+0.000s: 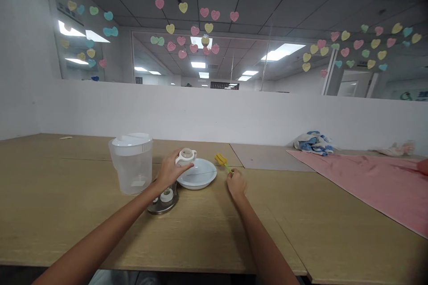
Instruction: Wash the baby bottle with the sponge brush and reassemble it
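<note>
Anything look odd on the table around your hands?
The white plate below the white plastic piece in the left hand shows a thin dark line across it, possibly a crack or a reflection; I cannot tell which. A white scrap lies inside the clear plastic pitcher.

Cloudy translucent plastic on the pitcher (pixel 132 167); smooth white plastic on the small fitting (pixel 186 156); rough yellow foam on the brush (pixel 220 159); glossy white ceramic on the dish (pixel 197 179); polished metal on the stand (pixel 163 206); matt wood-grain laminate on the table (pixel 200 236); soft, faintly sheened pink cloth (pixel 361 182).
</note>
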Motion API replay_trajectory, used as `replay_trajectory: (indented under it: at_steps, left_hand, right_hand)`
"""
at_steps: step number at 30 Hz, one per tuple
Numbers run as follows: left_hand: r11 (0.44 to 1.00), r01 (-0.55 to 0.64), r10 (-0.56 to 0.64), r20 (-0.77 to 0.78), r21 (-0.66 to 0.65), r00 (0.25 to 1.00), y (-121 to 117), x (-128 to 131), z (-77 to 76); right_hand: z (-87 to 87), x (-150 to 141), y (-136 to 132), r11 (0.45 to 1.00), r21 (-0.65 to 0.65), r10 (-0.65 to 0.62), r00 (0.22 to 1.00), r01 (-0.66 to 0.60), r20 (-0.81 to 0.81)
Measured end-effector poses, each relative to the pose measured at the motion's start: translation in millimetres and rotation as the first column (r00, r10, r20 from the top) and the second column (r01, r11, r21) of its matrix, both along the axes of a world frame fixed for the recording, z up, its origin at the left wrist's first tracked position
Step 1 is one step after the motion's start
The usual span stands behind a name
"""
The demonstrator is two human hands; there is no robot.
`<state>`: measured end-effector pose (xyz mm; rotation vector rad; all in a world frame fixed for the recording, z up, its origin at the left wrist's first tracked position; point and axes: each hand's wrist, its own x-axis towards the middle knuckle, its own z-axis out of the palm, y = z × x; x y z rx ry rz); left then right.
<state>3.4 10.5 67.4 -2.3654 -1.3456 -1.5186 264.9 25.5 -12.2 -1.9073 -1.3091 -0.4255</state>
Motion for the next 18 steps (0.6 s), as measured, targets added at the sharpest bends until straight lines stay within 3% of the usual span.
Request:
replay_trajectory:
  at_steps: [3,9,14,16,18]
  left_hand:
    - [0.986,0.036,-0.014,0.135,-0.161,0.991,-27,20,-17.3]
    - [0.964,0.118,-0.11,0.047,-0.24,0.993,-53,36,-53.3]
    - [0.945,0.156,-0.168,-0.019,-0.288,0.986,-55,37,-69.3]
    - [0.952,0.145,-0.168,-0.064,-0.268,0.984,-56,34,-69.9]
    - [0.974,0.111,-0.133,-0.101,-0.2,0.986,-54,25,-67.0]
  right_hand:
    - [-7.1,-2,3,0.981,-0.17,0.1,0.994,-0.09,0.054]
    - [-14.2,-10,5,0.938,-0.283,0.241,0.964,-0.202,0.112]
    - [-7.1,-14,3,0.937,-0.235,0.285,0.954,-0.258,0.09]
    - [-3.0,-17,0,0.915,-0.145,0.386,0.921,-0.376,0.052]
    - [0.0,-20,-2,0.858,-0.067,0.512,0.859,-0.51,0.02]
